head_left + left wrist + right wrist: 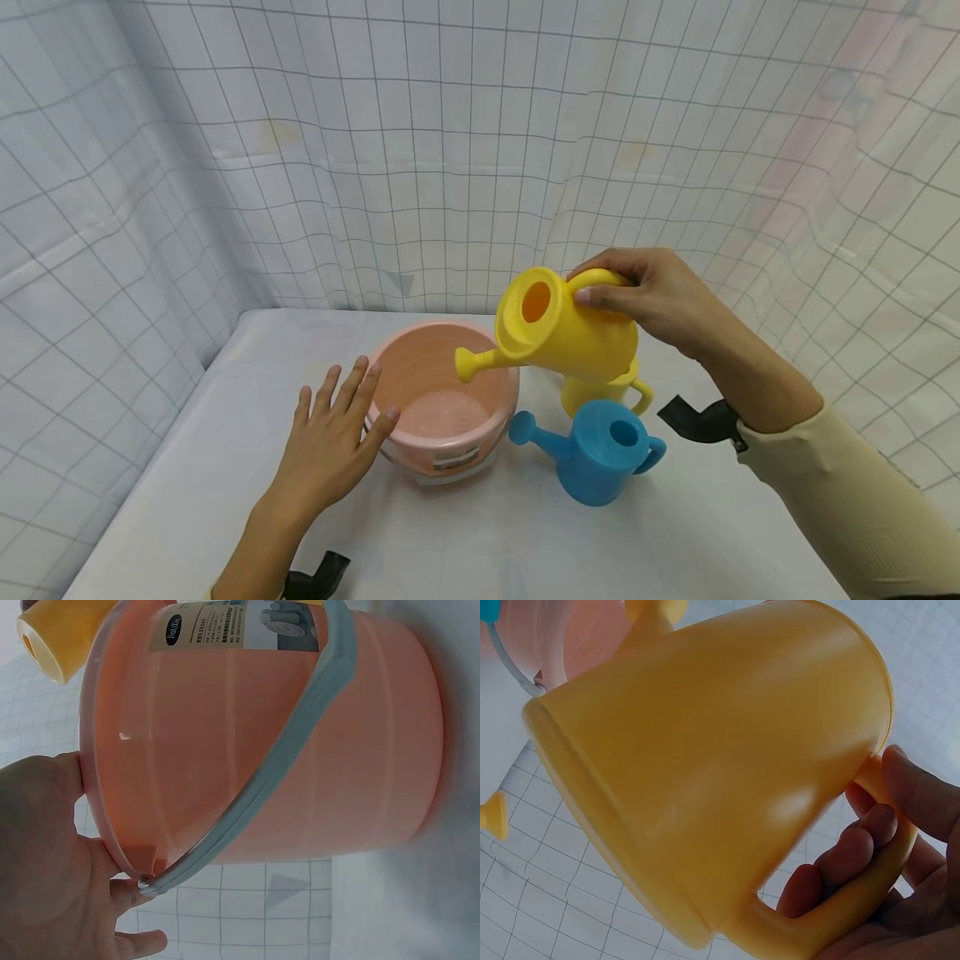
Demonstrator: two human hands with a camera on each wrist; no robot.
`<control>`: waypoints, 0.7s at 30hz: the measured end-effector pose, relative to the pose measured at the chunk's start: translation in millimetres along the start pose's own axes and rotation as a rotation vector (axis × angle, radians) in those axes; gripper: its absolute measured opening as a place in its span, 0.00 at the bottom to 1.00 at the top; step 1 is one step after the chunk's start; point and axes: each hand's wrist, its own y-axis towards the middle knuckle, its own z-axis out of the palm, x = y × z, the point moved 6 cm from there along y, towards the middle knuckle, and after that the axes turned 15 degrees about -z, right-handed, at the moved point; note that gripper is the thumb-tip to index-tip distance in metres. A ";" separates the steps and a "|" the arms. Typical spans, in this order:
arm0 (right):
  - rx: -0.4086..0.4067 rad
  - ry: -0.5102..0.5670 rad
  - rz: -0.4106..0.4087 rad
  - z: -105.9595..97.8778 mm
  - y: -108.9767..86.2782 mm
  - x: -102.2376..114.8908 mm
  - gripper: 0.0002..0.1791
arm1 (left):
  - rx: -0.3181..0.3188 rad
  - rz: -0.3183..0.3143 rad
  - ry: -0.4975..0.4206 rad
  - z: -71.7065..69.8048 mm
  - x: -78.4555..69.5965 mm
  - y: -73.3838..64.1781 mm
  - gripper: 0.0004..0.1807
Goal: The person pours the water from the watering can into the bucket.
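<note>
My right hand (667, 296) grips a yellow watering can (581, 342) by its handle and holds it in the air, tipped so its spout hangs over a pink bucket (411, 367). In the right wrist view, the fingers (846, 851) curl through the can's handle. My left hand (330, 442) lies along the bucket's left side with its fingers straight and spread, the fingertips at the rim. The left wrist view shows the bucket's pale grey carrying handle (289, 742) hanging down across the outer wall. No water shows coming from the spout.
A blue watering can (596, 467) stands to the right of the bucket, spout toward it. Behind it, a second yellow watering can (581, 396) is partly hidden by the raised one. White gridded curtains (465, 167) enclose the white table (247, 375) at the back and sides.
</note>
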 end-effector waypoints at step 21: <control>0.028 -0.041 0.019 1.9 2.7 3.0 0.16 | -0.003 0.001 -0.013 0.4 -0.6 -0.2 0.39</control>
